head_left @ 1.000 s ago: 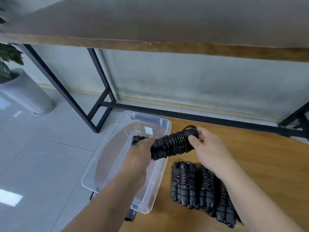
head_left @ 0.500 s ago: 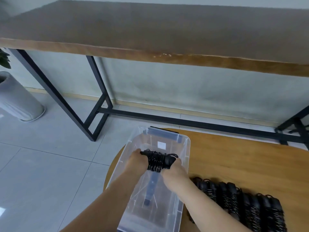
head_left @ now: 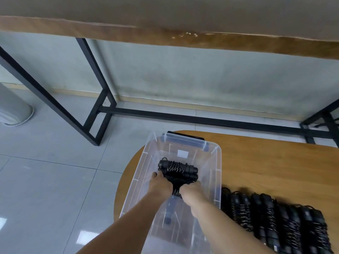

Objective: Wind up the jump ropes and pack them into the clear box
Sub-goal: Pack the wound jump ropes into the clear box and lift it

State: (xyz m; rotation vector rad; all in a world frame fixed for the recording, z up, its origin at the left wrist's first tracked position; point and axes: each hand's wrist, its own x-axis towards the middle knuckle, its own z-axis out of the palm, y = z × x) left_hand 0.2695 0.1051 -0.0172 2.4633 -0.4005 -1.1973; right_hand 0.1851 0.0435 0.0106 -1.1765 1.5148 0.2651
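A clear plastic box (head_left: 217, 173) stands on the round wooden table (head_left: 266, 165) near its left edge. Inside it lies a wound black jump rope (head_left: 176, 166), and a second wound black rope bundle (head_left: 177, 184) sits just nearer to me. My left hand (head_left: 160, 184) and my right hand (head_left: 191, 191) are both down in the box, each holding one end of that nearer bundle. A row of several more wound black jump ropes (head_left: 271, 217) lies on the table to the right of the box.
A long wooden bench top (head_left: 165, 24) on black metal legs (head_left: 99, 110) stands ahead against the wall. A grey planter (head_left: 12, 110) sits on the tiled floor at the left. The box's far end carries a bluish latch (head_left: 185, 141).
Both hands have carried the wound rope from above the box rim down into the box, beside the bundle lying there. The camera has tilted and moved closer.
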